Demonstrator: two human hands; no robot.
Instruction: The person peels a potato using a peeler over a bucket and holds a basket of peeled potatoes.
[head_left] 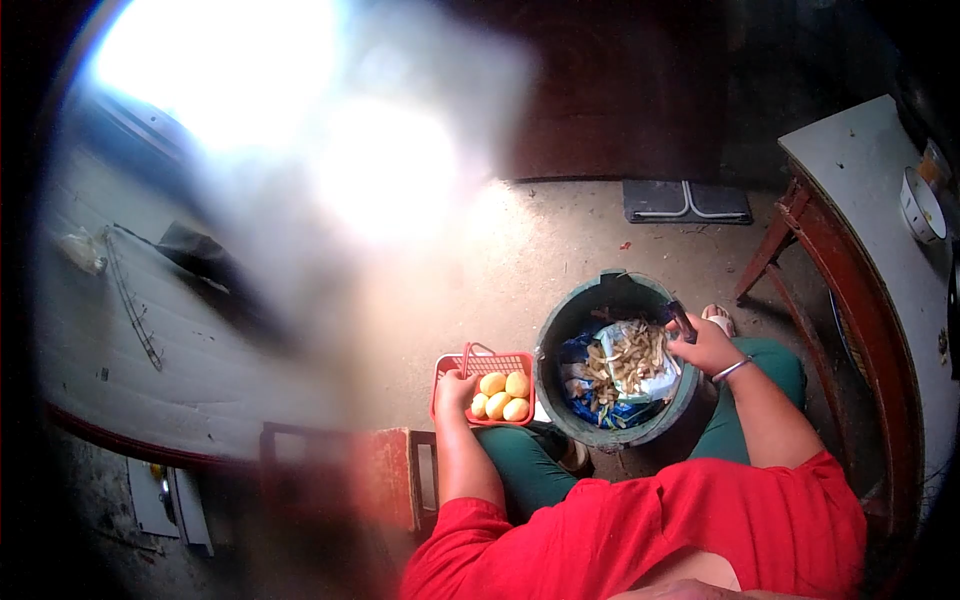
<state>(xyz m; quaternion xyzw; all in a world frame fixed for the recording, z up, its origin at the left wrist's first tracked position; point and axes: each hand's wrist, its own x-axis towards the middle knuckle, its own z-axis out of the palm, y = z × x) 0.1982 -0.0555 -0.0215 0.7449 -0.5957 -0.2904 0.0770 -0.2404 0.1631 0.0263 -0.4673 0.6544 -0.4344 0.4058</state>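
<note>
A red plastic basket [440, 365] holds several peeled yellow potatoes [497, 396]. My left hand [457, 392] is closed at its left side, around or against the red handle. To its right, between my knees, stands a dark green bin [560, 315] containing light brown peelings [637, 358] on blue and white plastic bags [655, 388]. Over the bin's right rim, my right hand [708, 350] is closed on a dark-handled tool [684, 322]. Its working end is too small and dim to make out.
A white-topped table with red-brown legs [865, 265] stands at right, bearing a white bowl [922, 207]. A wooden stool [390, 478] is at lower left, beside a pale-topped table [90, 330]. A folded dark stool [687, 202] lies ahead. Glare washes out the upper left.
</note>
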